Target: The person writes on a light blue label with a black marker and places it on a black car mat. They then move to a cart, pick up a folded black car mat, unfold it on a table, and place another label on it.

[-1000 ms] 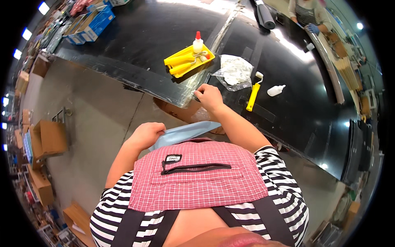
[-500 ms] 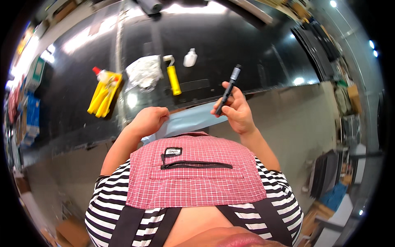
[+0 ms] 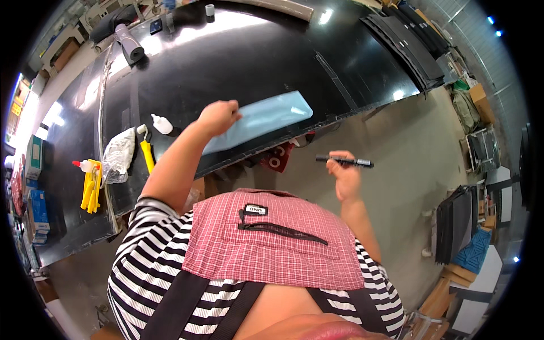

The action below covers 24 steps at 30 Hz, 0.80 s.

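A light blue translucent sheet (image 3: 269, 118) lies along the near edge of the black table (image 3: 226, 68). My left hand (image 3: 220, 118) is closed on the sheet's left part, above the tabletop. My right hand (image 3: 343, 173) is off the table's near edge, over the floor, its fingers closed round a black marker (image 3: 354, 162). The marker points sideways, roughly level. Left of my left forearm lie a yellow-handled roller (image 3: 147, 156), a small white squeeze bottle (image 3: 162, 124) and a crumpled clear plastic bag (image 3: 119, 156).
Yellow tools with a red-tipped white bottle (image 3: 89, 184) lie at the table's left. Dark rolled material (image 3: 130, 45) and a small white cup (image 3: 210, 10) are farther back. Stacked black sheets (image 3: 402, 54) occupy the far right corner. A red bag (image 3: 277, 157) shows beneath the near edge.
My left hand has moved the blue sheet forward onto the table. The marker in my right hand has turned from upright to level and moved right. The view has shifted to the right.
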{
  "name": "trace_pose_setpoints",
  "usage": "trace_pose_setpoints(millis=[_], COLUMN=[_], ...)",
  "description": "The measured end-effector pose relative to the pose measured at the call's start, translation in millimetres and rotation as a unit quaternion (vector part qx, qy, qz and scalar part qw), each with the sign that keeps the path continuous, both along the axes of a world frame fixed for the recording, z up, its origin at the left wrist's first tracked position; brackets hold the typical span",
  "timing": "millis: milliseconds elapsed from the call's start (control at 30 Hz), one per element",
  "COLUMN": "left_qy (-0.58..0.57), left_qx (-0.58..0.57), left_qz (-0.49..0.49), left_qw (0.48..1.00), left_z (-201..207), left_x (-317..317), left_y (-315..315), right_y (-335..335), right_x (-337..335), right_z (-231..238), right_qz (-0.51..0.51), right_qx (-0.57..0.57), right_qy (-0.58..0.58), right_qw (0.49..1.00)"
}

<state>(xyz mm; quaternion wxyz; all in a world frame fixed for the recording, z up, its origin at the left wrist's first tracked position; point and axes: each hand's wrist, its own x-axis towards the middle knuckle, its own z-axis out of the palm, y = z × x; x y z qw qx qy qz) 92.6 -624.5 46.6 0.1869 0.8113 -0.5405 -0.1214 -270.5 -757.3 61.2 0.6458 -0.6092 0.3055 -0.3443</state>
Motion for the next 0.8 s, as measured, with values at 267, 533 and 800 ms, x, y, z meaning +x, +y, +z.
trace_pose_setpoints(millis=[267, 533, 800], left_qy=[-0.091, -0.062, 0.217], left_qx=[-0.014, -0.177, 0.080], left_qz=[-0.020, -0.169, -0.177], left_qw=[0.996, 0.968, 0.957], left_z=[-63.7, -38.8, 7.0], left_x=[2.6, -32.1, -77.0], left_y=[-125.3, -140.6, -135.8], right_y=[-115.7, -131.8, -114.7], right_x=[21.9, 64.0, 113.5], right_z=[16.6, -14.0, -32.2], right_qz=[0.055, 0.078, 0.140], right_qx=[0.153, 0.112, 0.000], right_qy=[-0.089, -0.024, 0.047], right_qw=[0.983, 0.990, 0.989])
